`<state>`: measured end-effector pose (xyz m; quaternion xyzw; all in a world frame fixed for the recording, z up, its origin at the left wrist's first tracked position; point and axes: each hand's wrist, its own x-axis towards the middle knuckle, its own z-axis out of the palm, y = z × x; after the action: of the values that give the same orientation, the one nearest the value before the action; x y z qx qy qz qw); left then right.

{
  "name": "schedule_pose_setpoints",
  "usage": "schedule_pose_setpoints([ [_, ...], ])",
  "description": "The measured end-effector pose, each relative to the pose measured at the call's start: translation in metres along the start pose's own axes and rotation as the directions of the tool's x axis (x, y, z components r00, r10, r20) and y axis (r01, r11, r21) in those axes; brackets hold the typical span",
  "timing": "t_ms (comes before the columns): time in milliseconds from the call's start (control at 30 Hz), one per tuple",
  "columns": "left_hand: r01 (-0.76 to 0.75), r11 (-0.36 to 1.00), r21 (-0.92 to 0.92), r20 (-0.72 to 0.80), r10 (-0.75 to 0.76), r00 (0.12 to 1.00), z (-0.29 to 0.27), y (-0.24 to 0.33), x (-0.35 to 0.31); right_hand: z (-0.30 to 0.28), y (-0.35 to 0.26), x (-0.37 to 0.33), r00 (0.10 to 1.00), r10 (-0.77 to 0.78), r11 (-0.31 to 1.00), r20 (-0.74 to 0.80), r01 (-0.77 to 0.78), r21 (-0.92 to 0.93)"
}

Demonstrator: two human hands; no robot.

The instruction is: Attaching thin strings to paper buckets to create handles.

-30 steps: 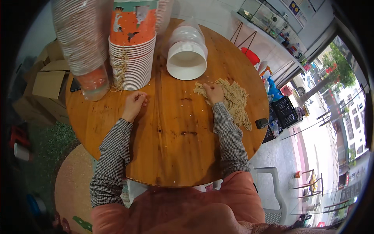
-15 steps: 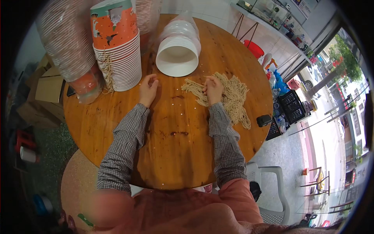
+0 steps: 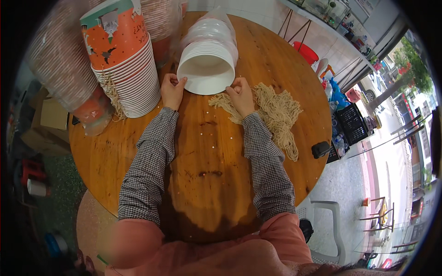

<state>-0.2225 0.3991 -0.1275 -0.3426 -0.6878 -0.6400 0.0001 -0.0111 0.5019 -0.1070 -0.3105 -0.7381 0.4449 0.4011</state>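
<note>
A nested stack of white paper buckets (image 3: 206,80) lies on its side in clear plastic wrap, its open mouth facing me. My left hand (image 3: 172,93) pinches at the left edge of the nearest bucket's rim. On the opposite side, my right hand (image 3: 241,97) has thumb and fingers closed at the lower right of that rim. Whether a strand is also in the right fingers is too small to tell. Right beside that hand spreads a heap of beige twine strands (image 3: 276,115), part of it behind the wrist.
An upright stack of printed orange paper buckets (image 3: 131,85), with twine hanging at its side, stands on the left. Wrapped bucket stacks (image 3: 69,64) rise behind it. A small black object (image 3: 320,149) sits at the right edge of the round wooden table (image 3: 212,193).
Both hands have moved to the white buckets' rim, the right one leaving the middle of the twine heap. My view has shifted slightly.
</note>
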Motion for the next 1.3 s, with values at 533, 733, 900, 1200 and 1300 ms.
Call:
schedule_pose_setpoints([
  [533, 0.16, 0.906, -0.393, 0.304, -0.036, 0.952, -0.019, -0.002, -0.03, -0.011, -0.042, -0.042, 0.958, 0.136, 0.985, 0.254, -0.157, 0.065],
  [733, -0.053, 0.98, -0.191, 0.167, 0.085, 0.982, -0.046, 0.012, -0.054, -0.033, -0.038, -0.062, 0.984, 0.047, 0.995, 0.173, -0.061, 0.078],
  [900, -0.105, 0.899, -0.426, 0.052, 0.14, 0.989, -0.081, 0.037, -0.072, -0.053, -0.052, -0.092, 0.95, 0.115, 0.794, 0.291, -0.265, 0.548],
  [1200, -0.019, 0.952, -0.305, 0.137, 0.063, 0.989, -0.189, 0.111, -0.101, -0.053, -0.08, -0.138, 0.952, 0.174, 0.801, 0.25, -0.285, 0.527],
  [1300, 0.008, 0.983, -0.185, 0.159, 0.022, 0.987, -0.198, 0.112, -0.116, -0.048, -0.09, -0.147, 0.933, 0.093, 0.871, 0.348, -0.246, 0.426],
])
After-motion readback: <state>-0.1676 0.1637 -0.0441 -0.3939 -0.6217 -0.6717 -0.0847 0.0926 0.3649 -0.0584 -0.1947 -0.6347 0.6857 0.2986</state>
